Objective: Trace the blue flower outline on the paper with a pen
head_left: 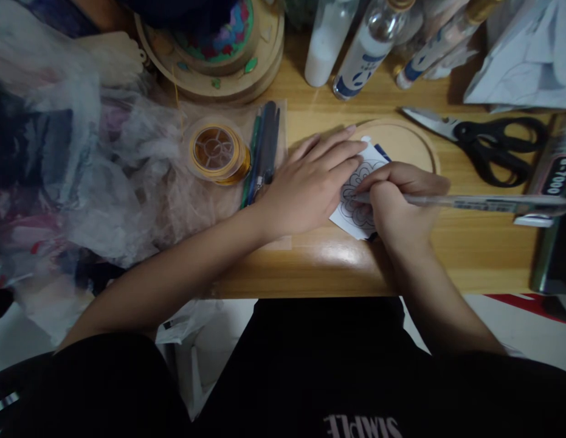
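Observation:
My right hand [401,198] grips a pen [474,202] with a clear barrel, its tip resting on a small white sheet of paper [349,223]. Black outlines of a rounded, petal-like shape are drawn on the sheet. Spread flat, my left hand [314,179] lies on the table with its fingertips over the paper's left edge. Under and behind the paper is a round pale wooden disc [417,143], and a dark blue piece [382,150] peeks out by the sheet's upper corner.
Black-handled scissors [496,143] lie at the right, near a B-7000 box [559,164]. A spool of golden thread [219,152] and several pens [267,143] sit left of my hands. Clear bottles [365,52] stand behind; plastic bags [123,164] crowd the left.

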Demonstrator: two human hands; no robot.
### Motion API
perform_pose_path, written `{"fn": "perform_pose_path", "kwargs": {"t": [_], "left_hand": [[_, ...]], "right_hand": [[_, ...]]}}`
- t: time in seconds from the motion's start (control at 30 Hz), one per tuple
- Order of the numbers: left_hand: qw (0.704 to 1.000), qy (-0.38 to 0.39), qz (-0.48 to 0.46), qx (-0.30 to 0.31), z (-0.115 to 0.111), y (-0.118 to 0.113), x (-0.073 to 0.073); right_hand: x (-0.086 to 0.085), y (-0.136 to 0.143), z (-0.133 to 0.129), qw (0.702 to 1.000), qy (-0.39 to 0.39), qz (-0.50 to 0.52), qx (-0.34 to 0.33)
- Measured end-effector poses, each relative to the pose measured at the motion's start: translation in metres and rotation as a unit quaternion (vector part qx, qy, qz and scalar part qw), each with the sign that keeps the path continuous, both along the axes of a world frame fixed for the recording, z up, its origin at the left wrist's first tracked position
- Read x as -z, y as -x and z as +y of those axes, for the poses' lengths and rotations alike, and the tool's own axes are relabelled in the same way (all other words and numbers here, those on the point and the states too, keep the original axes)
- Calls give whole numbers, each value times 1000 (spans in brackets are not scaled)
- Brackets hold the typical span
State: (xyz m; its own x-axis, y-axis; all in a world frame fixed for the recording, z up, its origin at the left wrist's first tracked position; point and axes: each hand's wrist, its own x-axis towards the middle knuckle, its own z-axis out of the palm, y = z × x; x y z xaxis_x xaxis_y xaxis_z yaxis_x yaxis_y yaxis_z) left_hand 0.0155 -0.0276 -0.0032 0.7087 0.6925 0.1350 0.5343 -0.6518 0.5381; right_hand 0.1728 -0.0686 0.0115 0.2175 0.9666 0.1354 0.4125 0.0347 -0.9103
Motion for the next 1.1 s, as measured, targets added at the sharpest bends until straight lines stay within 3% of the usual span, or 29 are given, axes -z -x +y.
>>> {"fn": "perform_pose_path", "kwargs": {"t": [0.23, 1.1], "left_hand": [[1000, 0, -4, -1, 0, 0, 1], [1000, 14, 7, -3, 0, 0, -3]], "right_hand": [[-1, 0, -1, 999, 16, 9, 27], [-1, -2, -3, 1000, 1, -16, 22]]}}
